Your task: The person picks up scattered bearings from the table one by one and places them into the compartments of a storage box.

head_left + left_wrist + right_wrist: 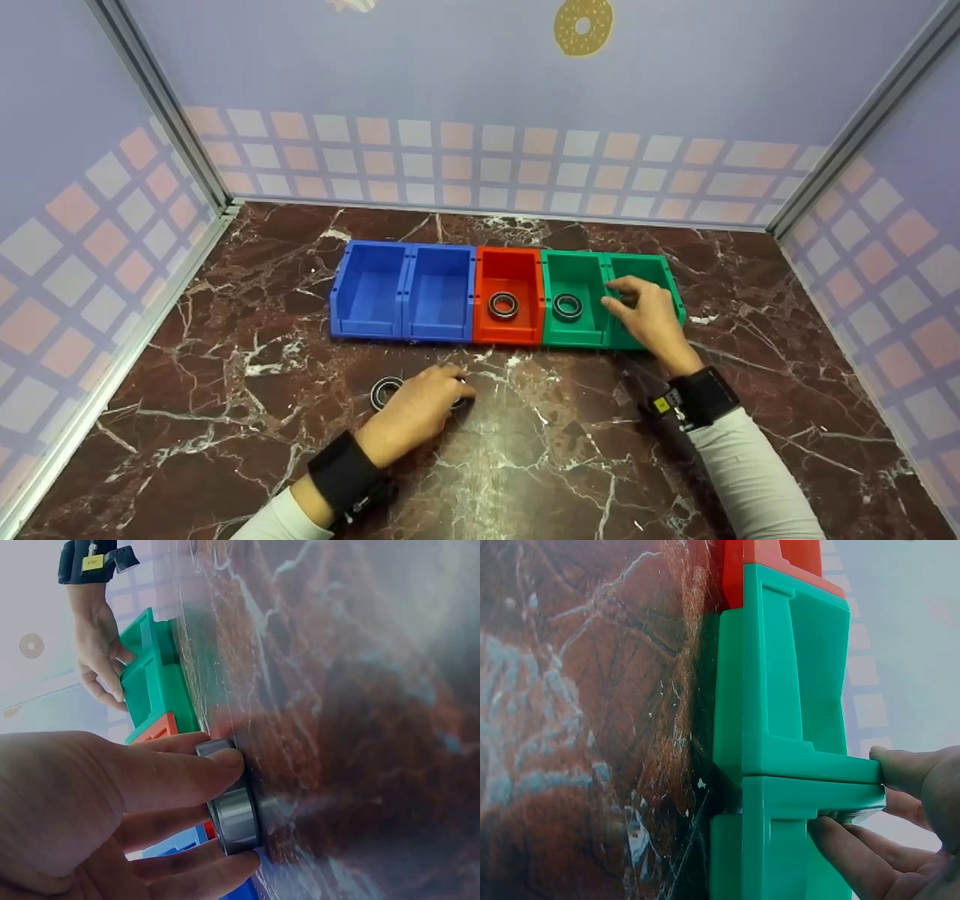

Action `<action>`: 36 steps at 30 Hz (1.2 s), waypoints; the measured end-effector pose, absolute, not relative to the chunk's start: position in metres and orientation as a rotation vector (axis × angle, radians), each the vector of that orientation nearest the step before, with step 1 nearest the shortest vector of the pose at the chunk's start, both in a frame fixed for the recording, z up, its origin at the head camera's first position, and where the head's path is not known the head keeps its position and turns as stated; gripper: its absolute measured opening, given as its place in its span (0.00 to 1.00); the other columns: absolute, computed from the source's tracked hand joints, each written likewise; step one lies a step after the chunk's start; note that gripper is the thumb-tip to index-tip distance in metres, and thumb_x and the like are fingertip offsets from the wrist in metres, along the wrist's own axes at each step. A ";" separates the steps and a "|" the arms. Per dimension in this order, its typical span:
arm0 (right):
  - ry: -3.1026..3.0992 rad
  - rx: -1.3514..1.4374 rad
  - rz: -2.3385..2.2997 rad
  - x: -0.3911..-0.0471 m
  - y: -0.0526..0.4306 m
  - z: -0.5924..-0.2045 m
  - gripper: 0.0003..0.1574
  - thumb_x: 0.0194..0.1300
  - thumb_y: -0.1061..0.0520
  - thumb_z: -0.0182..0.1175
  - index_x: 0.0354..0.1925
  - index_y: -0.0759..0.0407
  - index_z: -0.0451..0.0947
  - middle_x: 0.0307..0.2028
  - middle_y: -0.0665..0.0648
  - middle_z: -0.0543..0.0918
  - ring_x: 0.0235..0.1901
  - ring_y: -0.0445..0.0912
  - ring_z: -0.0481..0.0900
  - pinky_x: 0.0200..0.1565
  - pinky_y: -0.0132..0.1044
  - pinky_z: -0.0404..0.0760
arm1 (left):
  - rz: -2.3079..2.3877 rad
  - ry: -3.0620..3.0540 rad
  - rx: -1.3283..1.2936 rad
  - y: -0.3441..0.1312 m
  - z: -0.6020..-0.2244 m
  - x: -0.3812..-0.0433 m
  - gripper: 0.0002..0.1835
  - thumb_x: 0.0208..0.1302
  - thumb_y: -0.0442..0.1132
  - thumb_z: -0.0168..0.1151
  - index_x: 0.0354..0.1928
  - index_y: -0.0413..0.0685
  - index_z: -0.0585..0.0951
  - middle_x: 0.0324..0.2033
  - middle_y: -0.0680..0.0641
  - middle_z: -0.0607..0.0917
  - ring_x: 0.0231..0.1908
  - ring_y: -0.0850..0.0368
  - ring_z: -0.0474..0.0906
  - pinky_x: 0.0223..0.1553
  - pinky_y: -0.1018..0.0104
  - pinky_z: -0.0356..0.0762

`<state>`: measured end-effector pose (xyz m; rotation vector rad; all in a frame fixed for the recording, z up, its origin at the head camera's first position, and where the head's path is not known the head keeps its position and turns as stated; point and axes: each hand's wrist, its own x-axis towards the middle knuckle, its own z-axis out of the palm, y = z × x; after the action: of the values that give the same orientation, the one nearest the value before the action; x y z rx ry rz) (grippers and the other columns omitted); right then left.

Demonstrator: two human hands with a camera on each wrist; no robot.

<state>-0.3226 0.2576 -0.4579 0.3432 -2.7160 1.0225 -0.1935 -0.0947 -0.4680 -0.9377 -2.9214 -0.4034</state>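
My left hand [416,409] is low over the table, and its thumb and fingers grip a ball bearing [236,819] at the tabletop. The thumb covers part of its steel outer ring. Just left of that hand lies another bearing [384,391], partly hidden by it. My right hand [649,311] is over the rightmost green bin [646,264]. In the right wrist view its thumb and fingers pinch the wall [817,778] where the two green bins meet. One bearing [503,306] lies in the red bin [510,262], another [567,307] in the inner green bin [574,261].
Two blue bins [369,289] stand at the left end of the row, side by side with the red one. The row sits on a dark red marbled table [525,450]. Patterned panels [480,90] enclose the table at the back and both sides.
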 end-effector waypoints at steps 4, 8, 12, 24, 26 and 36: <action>-2.717 0.345 1.022 -0.323 0.257 -0.457 0.21 0.65 0.55 0.66 0.55 0.60 0.81 0.51 0.67 0.85 0.49 0.59 0.85 0.51 0.52 0.84 | -0.393 -2.892 -0.953 -0.095 -0.468 -0.194 0.23 0.50 0.18 0.60 0.43 0.51 0.88 0.42 0.44 0.86 0.39 0.46 0.81 0.42 0.54 0.84; -2.719 0.345 1.012 -0.322 0.257 -0.456 0.21 0.65 0.56 0.66 0.55 0.60 0.81 0.51 0.67 0.85 0.49 0.59 0.85 0.51 0.52 0.84 | -0.380 -2.879 -0.976 -0.095 -0.468 -0.196 0.23 0.50 0.18 0.60 0.42 0.50 0.88 0.40 0.45 0.85 0.38 0.47 0.81 0.42 0.55 0.83; -2.712 0.351 1.003 -0.322 0.257 -0.456 0.20 0.65 0.56 0.66 0.54 0.61 0.82 0.51 0.67 0.85 0.48 0.59 0.85 0.51 0.52 0.84 | -0.380 -2.870 -1.000 -0.096 -0.467 -0.197 0.22 0.48 0.18 0.60 0.40 0.50 0.88 0.36 0.46 0.85 0.35 0.48 0.80 0.41 0.55 0.83; -2.713 0.364 1.002 -0.322 0.258 -0.457 0.21 0.65 0.55 0.65 0.55 0.60 0.81 0.51 0.67 0.85 0.48 0.59 0.85 0.50 0.52 0.84 | -0.418 -2.889 -1.057 -0.098 -0.458 -0.201 0.21 0.47 0.18 0.63 0.39 0.49 0.88 0.34 0.46 0.84 0.34 0.49 0.80 0.40 0.56 0.83; -2.711 0.366 1.001 -0.323 0.258 -0.457 0.20 0.65 0.55 0.65 0.55 0.61 0.81 0.51 0.67 0.85 0.48 0.59 0.85 0.50 0.52 0.84 | -0.413 -2.882 -1.062 -0.099 -0.456 -0.202 0.20 0.49 0.19 0.63 0.40 0.49 0.88 0.34 0.46 0.84 0.34 0.49 0.80 0.40 0.56 0.83; -2.716 0.355 0.995 -0.323 0.257 -0.456 0.20 0.65 0.55 0.66 0.54 0.61 0.81 0.51 0.67 0.85 0.48 0.59 0.85 0.50 0.53 0.84 | -0.380 -2.878 -1.072 -0.104 -0.447 -0.207 0.21 0.50 0.20 0.65 0.43 0.48 0.88 0.38 0.46 0.84 0.38 0.49 0.79 0.45 0.55 0.81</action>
<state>-0.3231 0.2569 -0.4561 0.3552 -2.7156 0.9951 -0.2066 -0.1042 -0.4468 -1.0716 -2.8778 -0.3805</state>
